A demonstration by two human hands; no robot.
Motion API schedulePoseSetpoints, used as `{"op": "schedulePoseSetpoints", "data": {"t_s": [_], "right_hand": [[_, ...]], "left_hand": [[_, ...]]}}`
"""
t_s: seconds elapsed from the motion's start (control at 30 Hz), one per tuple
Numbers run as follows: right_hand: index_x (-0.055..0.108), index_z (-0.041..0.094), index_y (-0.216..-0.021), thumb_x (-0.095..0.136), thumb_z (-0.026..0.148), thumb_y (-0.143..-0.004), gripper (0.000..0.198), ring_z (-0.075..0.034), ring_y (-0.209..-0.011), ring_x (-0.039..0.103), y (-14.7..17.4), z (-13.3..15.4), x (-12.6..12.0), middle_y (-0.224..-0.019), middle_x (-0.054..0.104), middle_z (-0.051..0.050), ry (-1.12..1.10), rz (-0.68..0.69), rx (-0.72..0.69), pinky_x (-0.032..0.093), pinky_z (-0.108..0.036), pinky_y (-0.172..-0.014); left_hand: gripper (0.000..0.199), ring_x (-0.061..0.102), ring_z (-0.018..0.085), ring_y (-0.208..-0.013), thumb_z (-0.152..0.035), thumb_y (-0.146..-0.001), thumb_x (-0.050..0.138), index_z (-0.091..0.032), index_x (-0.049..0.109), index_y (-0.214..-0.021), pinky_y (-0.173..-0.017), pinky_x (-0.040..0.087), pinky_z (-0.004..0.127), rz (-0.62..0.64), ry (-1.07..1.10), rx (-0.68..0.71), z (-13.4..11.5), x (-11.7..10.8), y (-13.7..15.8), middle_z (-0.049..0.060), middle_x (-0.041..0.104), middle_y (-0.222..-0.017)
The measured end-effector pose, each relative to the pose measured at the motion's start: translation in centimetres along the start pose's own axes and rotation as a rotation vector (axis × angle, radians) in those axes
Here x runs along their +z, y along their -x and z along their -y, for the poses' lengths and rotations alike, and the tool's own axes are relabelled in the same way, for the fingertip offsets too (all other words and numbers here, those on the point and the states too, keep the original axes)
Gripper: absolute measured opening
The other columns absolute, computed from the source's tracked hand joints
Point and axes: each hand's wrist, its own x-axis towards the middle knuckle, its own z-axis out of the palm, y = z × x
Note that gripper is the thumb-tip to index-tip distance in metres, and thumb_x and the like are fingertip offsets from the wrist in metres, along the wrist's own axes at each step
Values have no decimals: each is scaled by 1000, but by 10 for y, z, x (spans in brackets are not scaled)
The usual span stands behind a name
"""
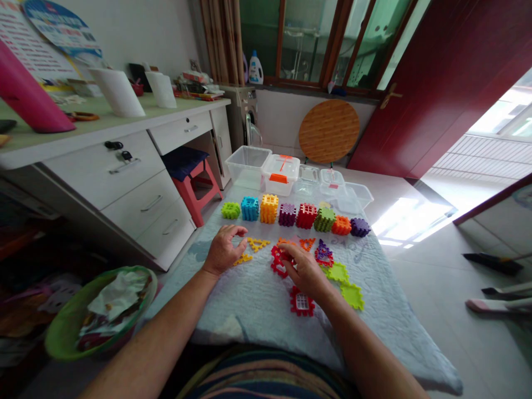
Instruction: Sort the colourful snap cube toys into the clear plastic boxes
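Right hand partly covers a red piece over the cloth, grip hidden from me.
Left hand, thumb and finger parted, beside a yellow triangle; behind, a knuckle's bump could topple the red stack.

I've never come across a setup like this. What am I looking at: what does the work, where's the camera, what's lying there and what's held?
No machine here: a head-worn camera looks forward and down at a bare left hand and right hand. On the surface, covered with a pale blue cloth, a row of coloured stacks stands before clear plastic boxes. Nearer lie loose pieces. The left hand curves open beside yellow pieces; the right is over a red piece, though its grip is unclear.
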Motion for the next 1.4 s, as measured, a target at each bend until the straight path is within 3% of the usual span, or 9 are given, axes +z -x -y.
{"op": "schedulePoseSetpoints", "data": {"t_s": [0.17,0.4,0.5,0.6,0.73,0.83,1.07,1.27,1.4], "right_hand": [[59,21,-121,53,13,-86,36,-16,-84,64,1,11,3,-102,70,-7,-88,84,-31,52,-32,-80],[60,19,-115,63,23,-84,32,-24,-107,54,2,9,-8,-113,63,-11,116,96,-121,43,-43,-97],[58,19,-119,75,37,-75,50,-26,-107,51,4,16,-10,-116,62,-10,164,232,-174,42,-45,-98],[54,21,-127,77,36,-71,62,-26,-110,47,6,23,-6,-123,60,-9,212,298,-181,39,-45,-100],[56,22,-122,73,31,-76,50,-25,-107,48,6,25,-1,-117,62,-9,257,297,-148,40,-44,-97],[57,21,-119,70,30,-79,43,-25,-102,49,6,22,-1,-110,63,-9,246,267,-141,42,-43,-94],[47,20,-129,69,23,-73,60,-27,-107,51,10,18,1,-115,60,-11,124,188,-168,42,-45,-96],[36,21,-135,60,12,-67,72,-23,-107,55,15,11,-2,-118,55,-10,-60,108,-100,46,-41,-96],[36,21,-137,57,12,-66,74,-25,-109,54,17,8,-14,-122,52,-11,-31,48,-89,44,-44,-99]], "left_hand": [[14,60,23,-85,-24,-79,56,-20,62,-91,-83,48,38,4,2,-17,-3,-2,-1,5,66,-84],[13,60,23,-85,-24,-80,55,-20,62,-90,-84,48,38,9,5,-2,-5,-3,-1,5,66,-84],[14,60,24,-85,-23,-80,55,-19,62,-91,-83,48,39,15,0,17,-5,-3,-1,5,66,-84],[14,59,23,-84,-22,-80,56,-18,62,-92,-83,48,38,10,-5,24,-4,-2,0,5,66,-84],[13,59,24,-87,-23,-81,55,-19,62,-92,-84,48,39,22,-13,28,-10,-6,-1,5,66,-85],[15,59,24,-97,-27,-83,58,-20,63,-96,-91,46,39,101,18,76,-28,-15,0,6,67,-96],[52,58,30,-108,-44,-72,76,-21,63,-117,-98,43,45,519,-16,126,-63,-17,10,10,67,-117],[54,58,31,-106,-42,-77,69,-16,60,-123,-95,45,46,575,-93,96,-62,-7,19,13,66,-117],[53,57,32,-108,-36,-76,68,-18,59,-125,-95,44,46,559,-114,113,-69,-10,21,13,66,-119]]}}
